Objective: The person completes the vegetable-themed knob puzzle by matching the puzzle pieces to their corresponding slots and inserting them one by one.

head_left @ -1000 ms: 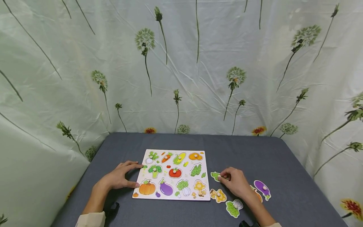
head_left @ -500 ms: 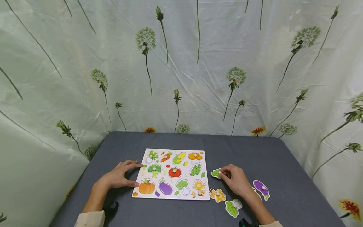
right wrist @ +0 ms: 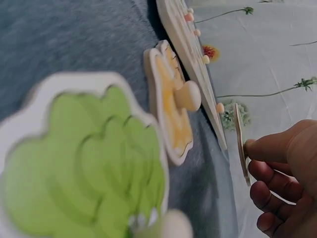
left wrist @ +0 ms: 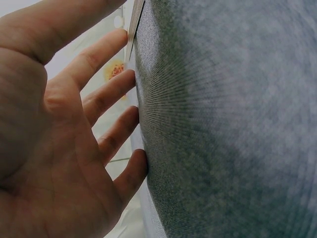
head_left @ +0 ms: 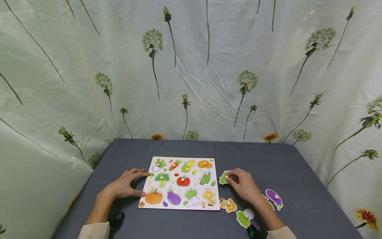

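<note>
Clamping its grip on a pale knob (head_left: 227, 177), the right hand (head_left: 244, 186) is holding a green, white-bordered piece (head_left: 222, 178) just right of the puzzle board (head_left: 199, 188). The left hand (head_left: 123, 187) is touching the board's left edge, thumb and fingers apart. A dandelion-print curtain (head_left: 215, 83) is hanging behind the dark grey table (head_left: 167, 225). The right wrist view is showing the piece edge-on, lifted.

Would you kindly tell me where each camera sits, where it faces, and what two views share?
Head: on the head, facing forward and down over gray table and puzzle board; left hand and right hand show.
Left wrist: on that wrist, facing along the gray table; the left hand shows.
Right wrist: on that wrist, facing past the mushroom piece; the right hand shows, pinching a green piece.
Head and right wrist share both pieces.
</note>
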`<state>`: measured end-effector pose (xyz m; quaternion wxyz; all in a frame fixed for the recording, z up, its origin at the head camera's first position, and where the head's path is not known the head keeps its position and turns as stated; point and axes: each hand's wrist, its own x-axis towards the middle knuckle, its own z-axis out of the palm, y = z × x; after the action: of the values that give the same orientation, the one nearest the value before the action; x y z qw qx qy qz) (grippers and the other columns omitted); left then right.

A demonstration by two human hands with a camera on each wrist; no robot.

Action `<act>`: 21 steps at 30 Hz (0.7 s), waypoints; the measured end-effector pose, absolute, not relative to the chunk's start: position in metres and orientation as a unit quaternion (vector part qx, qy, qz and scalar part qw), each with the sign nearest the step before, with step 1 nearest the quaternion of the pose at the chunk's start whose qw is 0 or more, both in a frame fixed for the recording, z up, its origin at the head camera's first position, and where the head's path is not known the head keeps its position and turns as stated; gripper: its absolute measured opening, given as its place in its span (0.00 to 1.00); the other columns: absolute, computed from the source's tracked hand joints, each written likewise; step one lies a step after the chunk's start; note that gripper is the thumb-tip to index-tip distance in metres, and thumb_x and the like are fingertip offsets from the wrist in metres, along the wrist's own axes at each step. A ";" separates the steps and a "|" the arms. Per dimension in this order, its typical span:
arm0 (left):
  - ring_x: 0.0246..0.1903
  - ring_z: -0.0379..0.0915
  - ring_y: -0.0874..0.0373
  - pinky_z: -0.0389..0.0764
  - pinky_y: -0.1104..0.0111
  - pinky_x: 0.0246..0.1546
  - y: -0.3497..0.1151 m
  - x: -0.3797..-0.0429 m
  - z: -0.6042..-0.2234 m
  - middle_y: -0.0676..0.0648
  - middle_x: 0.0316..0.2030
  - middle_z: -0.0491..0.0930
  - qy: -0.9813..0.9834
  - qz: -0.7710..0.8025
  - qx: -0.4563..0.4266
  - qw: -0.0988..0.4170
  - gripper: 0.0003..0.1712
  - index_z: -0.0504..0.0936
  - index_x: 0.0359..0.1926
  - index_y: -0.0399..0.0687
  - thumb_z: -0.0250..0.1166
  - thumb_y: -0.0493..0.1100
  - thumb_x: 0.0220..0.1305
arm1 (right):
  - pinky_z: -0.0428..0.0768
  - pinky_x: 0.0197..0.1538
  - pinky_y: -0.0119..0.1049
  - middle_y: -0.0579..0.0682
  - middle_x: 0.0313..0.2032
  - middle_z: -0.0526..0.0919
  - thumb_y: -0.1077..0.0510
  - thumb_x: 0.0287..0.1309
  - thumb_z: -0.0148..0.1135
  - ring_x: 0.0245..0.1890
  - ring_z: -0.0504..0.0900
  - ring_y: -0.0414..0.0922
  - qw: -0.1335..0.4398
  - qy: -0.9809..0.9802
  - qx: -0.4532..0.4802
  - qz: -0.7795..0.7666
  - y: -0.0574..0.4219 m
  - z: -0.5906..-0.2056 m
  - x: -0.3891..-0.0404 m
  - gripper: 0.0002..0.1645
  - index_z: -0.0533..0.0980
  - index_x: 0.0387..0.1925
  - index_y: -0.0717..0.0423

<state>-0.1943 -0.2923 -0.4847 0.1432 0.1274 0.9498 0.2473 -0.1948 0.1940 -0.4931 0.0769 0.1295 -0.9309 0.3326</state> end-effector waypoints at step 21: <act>0.70 0.58 0.33 0.64 0.30 0.62 -0.291 -0.191 -0.483 0.39 0.72 0.66 0.950 0.250 0.122 0.140 0.49 0.76 0.70 0.58 0.81 0.64 0.47 | 0.72 0.35 0.31 0.40 0.32 0.79 0.59 0.64 0.70 0.30 0.72 0.36 0.040 -0.923 0.155 0.350 0.154 -0.487 -0.215 0.07 0.86 0.44 0.50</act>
<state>-0.1915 -0.2910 -0.4834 0.1405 0.1220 0.9502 0.2500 -0.2154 0.1541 -0.4866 0.0400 0.1551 -0.9229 0.3503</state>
